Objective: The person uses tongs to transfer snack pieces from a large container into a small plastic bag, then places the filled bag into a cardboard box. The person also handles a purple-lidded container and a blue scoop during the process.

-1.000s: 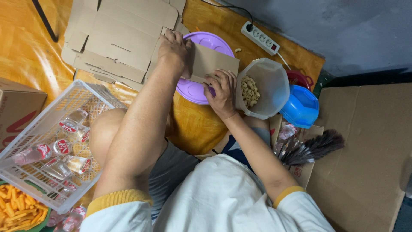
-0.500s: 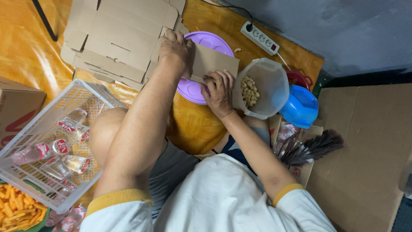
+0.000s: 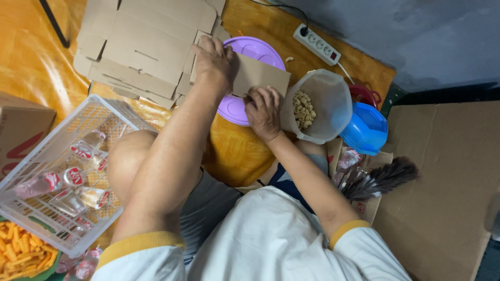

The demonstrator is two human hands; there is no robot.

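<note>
A small brown cardboard box (image 3: pixel 259 76) lies flat across a purple round lid (image 3: pixel 253 49) on the orange cloth. My left hand (image 3: pixel 213 61) grips the box's left end from above. My right hand (image 3: pixel 264 111) presses on its near edge, fingers curled over the cardboard. Just right of that hand stands a clear plastic tub (image 3: pixel 324 105) holding pale nuts (image 3: pixel 303 109).
Several flat unfolded cardboard boxes (image 3: pixel 140 44) lie at the back left. A white wire basket (image 3: pixel 62 171) with small bottles sits left, orange snacks (image 3: pixel 21 255) below it. A blue lid (image 3: pixel 366 128), a power strip (image 3: pixel 316 45), a feather duster (image 3: pixel 380 178) and large cardboard (image 3: pixel 448 182) lie to the right.
Both hands stay on the small box over the purple lid; the right hand has shifted slightly along its near edge.
</note>
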